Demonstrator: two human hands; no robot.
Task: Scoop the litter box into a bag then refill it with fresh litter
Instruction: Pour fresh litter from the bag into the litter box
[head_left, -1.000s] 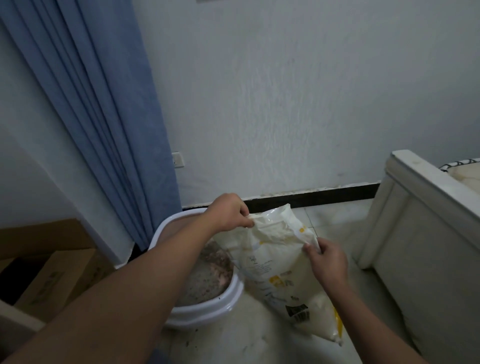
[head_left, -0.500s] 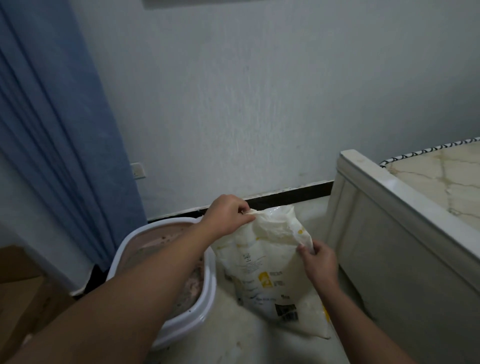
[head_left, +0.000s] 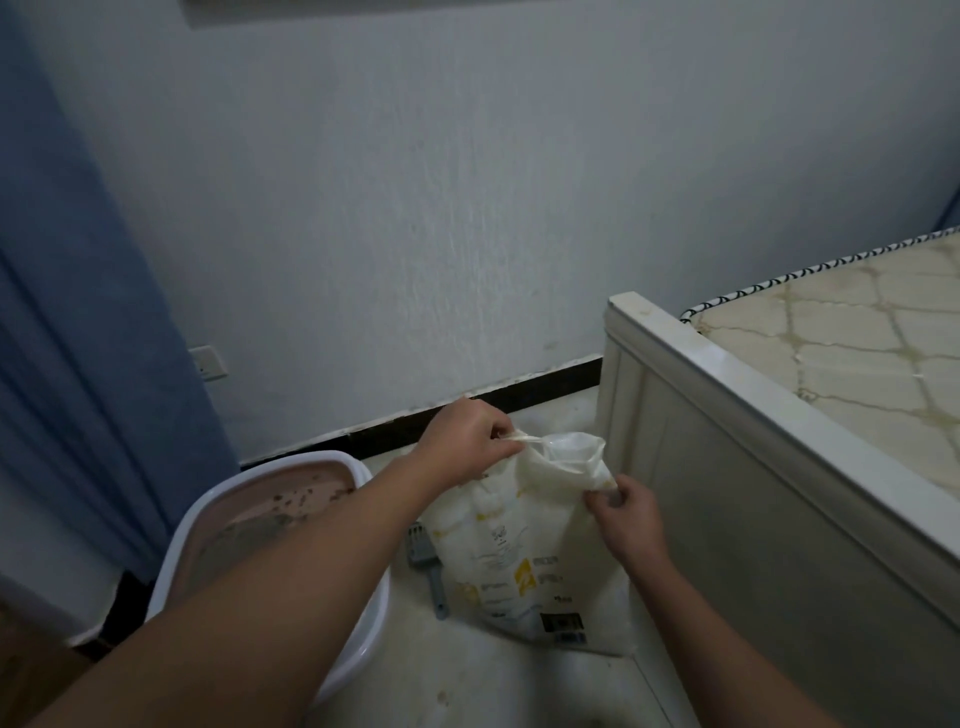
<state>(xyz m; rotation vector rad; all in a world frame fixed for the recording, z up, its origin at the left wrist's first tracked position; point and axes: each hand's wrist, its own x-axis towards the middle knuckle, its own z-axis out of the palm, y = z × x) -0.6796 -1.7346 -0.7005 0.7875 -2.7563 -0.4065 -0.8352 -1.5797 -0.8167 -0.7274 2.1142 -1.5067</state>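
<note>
A white litter bag (head_left: 524, 561) with yellow print and a barcode stands on the floor, its top pulled open. My left hand (head_left: 467, 441) pinches the bag's upper left edge. My right hand (head_left: 623, 514) grips the bag's right edge. To the left sits the white litter box (head_left: 176, 535) with a pinkish inner wall and used litter; my left forearm crosses over its right side. A grey scoop (head_left: 428, 566) lies on the floor between box and bag, partly hidden behind the bag.
A white bed frame (head_left: 727, 467) with a quilted mattress (head_left: 857, 338) stands close on the right of the bag. A blue curtain (head_left: 78, 312) hangs at left. The wall with a black skirting board (head_left: 519, 395) and a socket (head_left: 208, 361) is behind.
The view has swung right and the bag now stands farther from the litter box, nearer the bed frame. The scoop has come into sight. Both hands keep their hold on the bag's top.
</note>
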